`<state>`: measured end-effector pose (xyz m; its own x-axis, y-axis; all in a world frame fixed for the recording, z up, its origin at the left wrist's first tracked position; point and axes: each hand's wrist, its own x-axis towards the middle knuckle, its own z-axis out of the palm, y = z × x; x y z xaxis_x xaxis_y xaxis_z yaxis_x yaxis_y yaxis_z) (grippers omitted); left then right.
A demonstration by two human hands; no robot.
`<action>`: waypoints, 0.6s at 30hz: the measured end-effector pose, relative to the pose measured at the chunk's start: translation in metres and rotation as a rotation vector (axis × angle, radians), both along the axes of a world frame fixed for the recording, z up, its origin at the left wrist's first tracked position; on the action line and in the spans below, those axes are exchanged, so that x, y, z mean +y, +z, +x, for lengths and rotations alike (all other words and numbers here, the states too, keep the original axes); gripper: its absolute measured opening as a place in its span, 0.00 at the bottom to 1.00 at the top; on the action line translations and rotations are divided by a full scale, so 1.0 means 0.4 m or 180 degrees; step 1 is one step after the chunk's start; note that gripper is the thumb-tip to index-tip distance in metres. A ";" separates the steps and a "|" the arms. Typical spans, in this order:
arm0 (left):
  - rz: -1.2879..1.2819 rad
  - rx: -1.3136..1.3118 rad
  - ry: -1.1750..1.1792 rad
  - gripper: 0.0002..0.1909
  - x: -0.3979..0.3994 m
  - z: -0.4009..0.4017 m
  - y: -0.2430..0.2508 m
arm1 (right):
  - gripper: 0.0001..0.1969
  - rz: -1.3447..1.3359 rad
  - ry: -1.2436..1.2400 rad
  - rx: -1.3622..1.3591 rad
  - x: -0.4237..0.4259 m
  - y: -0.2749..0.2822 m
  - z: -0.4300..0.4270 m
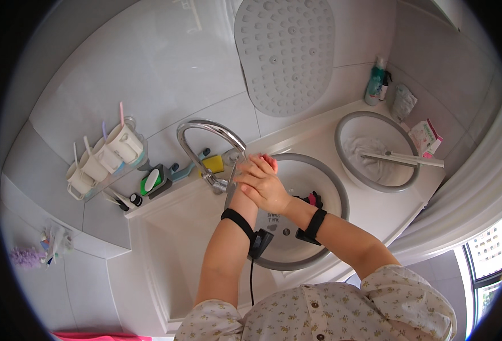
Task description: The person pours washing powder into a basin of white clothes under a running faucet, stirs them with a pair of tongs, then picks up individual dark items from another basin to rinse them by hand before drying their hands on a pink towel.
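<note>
Under the spout of a chrome gooseneck faucet (210,123), my two hands are pressed together above a basin with a grey rim (344,192). My right hand (266,187) lies over the left with its fingers spread. Reddish fingertips of my left hand (270,161) show past it; the rest is mostly hidden. A thin stream of water seems to reach the fingers, which are slightly blurred. Inside the basin, partly behind my right forearm, lies a black and pink item (315,199). Black straps with small devices (261,244) circle both wrists.
Right of my hands, a second basin (340,157) holds white cloth in water, with a pale long handle (404,159) across its rim. A yellow sponge (212,165) and green soap dish (143,186) sit left of the faucet. Cups (124,143) stand on a wall shelf.
</note>
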<state>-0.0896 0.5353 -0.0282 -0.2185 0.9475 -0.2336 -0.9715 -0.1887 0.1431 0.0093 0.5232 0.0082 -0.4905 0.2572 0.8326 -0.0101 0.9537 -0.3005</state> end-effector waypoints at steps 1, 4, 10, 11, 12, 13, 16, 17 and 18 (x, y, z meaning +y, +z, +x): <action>0.0001 0.0002 -0.0010 0.10 -0.012 -0.001 -0.002 | 0.09 0.0094 0.0282 -0.0163 0.003 0.008 0.005; -0.0596 0.3100 -0.1089 0.14 -0.045 -0.023 0.001 | 0.13 0.0137 0.0384 -0.1654 0.006 0.030 -0.003; -0.0044 0.7786 0.0510 0.11 -0.063 -0.083 -0.070 | 0.16 0.0095 -0.0009 -0.1454 0.100 -0.040 -0.071; -0.0067 0.8325 0.0849 0.11 -0.065 -0.086 -0.078 | 0.16 0.0109 0.0006 -0.1443 0.127 -0.072 -0.085; -0.0080 0.8835 0.1202 0.13 -0.069 -0.084 -0.071 | 0.16 -0.1039 0.0040 -0.1340 0.144 -0.086 -0.092; -0.0078 0.8827 0.1212 0.13 -0.070 -0.086 -0.061 | 0.17 -0.2184 0.0066 -0.1205 0.157 -0.101 -0.098; -0.1239 0.7879 0.0241 0.11 -0.092 -0.132 -0.042 | 0.20 -0.2257 -0.1090 -0.1383 0.127 -0.084 -0.129; -0.1184 0.7775 0.0426 0.10 -0.098 -0.159 -0.047 | 0.20 -0.2240 -0.1082 -0.1397 0.126 -0.095 -0.148; -0.1075 0.7675 0.0616 0.09 -0.087 -0.170 -0.051 | 0.21 -0.2407 -0.1064 -0.1296 0.138 -0.113 -0.160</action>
